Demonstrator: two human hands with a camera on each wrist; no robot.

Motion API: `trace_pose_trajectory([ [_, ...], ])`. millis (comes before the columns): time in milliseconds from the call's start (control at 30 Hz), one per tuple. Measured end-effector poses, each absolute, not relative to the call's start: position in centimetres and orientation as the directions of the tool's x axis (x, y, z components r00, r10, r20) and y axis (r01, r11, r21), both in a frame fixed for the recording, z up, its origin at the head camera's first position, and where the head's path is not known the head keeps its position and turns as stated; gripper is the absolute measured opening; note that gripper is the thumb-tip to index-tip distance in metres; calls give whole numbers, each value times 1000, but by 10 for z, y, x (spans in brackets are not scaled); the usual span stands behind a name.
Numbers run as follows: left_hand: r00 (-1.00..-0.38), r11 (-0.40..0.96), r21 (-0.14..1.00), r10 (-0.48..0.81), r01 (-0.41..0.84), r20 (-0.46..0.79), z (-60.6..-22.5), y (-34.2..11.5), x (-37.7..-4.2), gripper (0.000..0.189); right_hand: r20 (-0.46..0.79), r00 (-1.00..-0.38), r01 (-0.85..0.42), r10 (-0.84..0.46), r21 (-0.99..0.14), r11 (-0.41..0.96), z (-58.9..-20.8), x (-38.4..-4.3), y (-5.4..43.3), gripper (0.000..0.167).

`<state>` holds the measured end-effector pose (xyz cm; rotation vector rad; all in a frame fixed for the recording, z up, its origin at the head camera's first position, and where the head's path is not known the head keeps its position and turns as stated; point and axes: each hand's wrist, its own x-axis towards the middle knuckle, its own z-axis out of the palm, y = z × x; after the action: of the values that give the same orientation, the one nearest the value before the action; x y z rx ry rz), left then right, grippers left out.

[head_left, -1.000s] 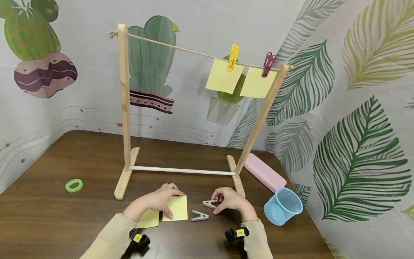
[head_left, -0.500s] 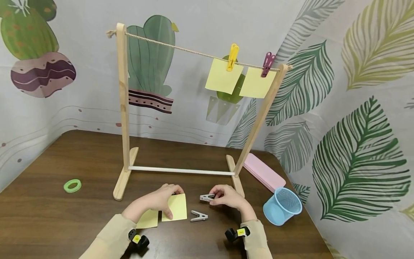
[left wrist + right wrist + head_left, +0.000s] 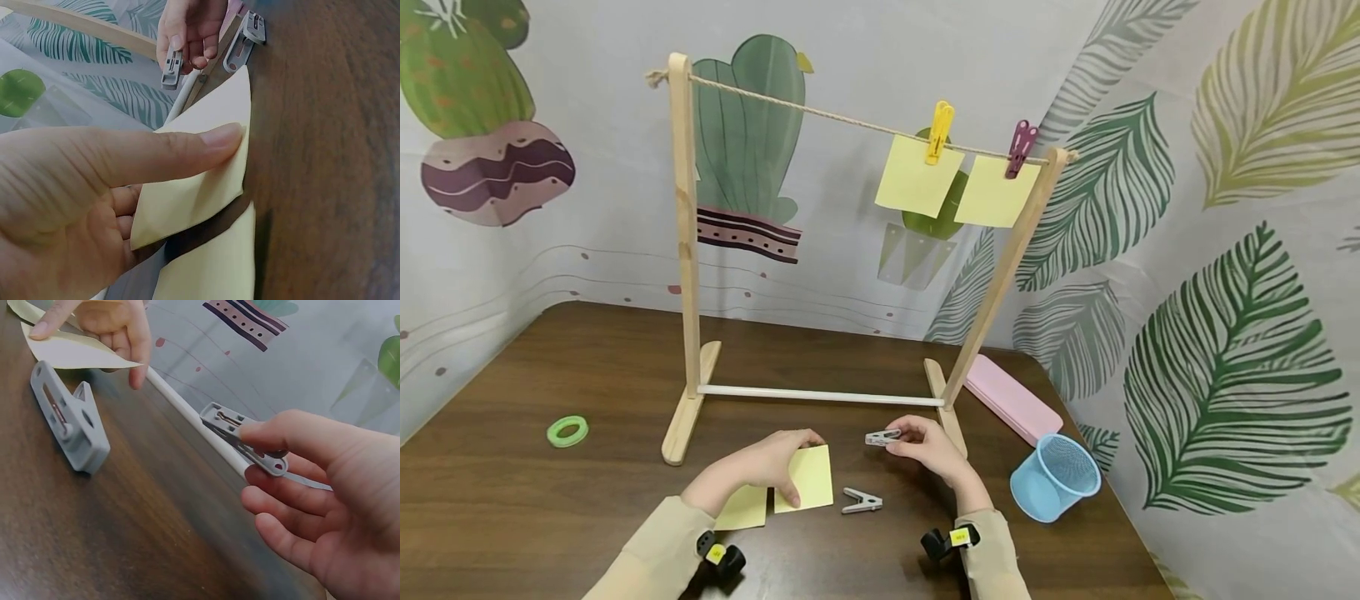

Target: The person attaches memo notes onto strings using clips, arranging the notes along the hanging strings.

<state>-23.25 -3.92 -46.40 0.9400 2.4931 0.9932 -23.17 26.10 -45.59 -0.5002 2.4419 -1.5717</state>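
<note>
My left hand (image 3: 773, 463) pinches a yellow sticky note (image 3: 812, 477), thumb on its face and fingers behind; the note's far edge tilts up from the table. Beside it a second yellow sticky note (image 3: 745, 508) lies partly under that hand. Between thumb and forefinger, my right hand (image 3: 925, 446) pinches a grey clothespin (image 3: 234, 428) above the table. Another grey clothespin (image 3: 862, 500) lies on the wood between the hands. Up on the rope (image 3: 827, 115), a yellow clothespin (image 3: 939, 133) and a purple clothespin (image 3: 1022, 150) each hold a yellow note.
The wooden rack (image 3: 687, 233) stands behind the hands, a white rod (image 3: 820, 394) joining its feet. At right are a blue mesh cup (image 3: 1054, 479) and a pink case (image 3: 1011, 398). A green ring (image 3: 567, 431) lies at left. A printed cloth hangs behind the table.
My right hand has taken hold of one grey clothespin and lifted it up and away from the table. My left hand has raised the far edge of its sticky note slightly.
</note>
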Motion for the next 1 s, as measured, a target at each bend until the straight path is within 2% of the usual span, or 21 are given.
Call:
trace_pose_trajectory([
  [133, -743, 558, 683, 669, 471, -34, -464, -40, -233, 74, 10, -929, -159, -370, -913, 376, -443, -225, 255, 28],
  [333, -740, 534, 704, 672, 469, -17, -464, -41, -235, 68, 50, -928, -183, -370, -925, 332, -457, -233, 258, 33],
  [633, -745, 496, 759, 667, 422, -22, -465, -41, -237, 39, 9, -963, -100, -269, -939, 329, -472, -240, 263, 45],
  [800, -737, 459, 809, 675, 368, -48, -463, -43, -237, 37, 0, -971, -71, -238, -955, 289, -471, -239, 262, 41],
  [1000, -756, 420, 871, 648, 253, -93, -461, -46, -238, 40, 2, -973, -65, -232, -963, 262, -471, -239, 262, 31],
])
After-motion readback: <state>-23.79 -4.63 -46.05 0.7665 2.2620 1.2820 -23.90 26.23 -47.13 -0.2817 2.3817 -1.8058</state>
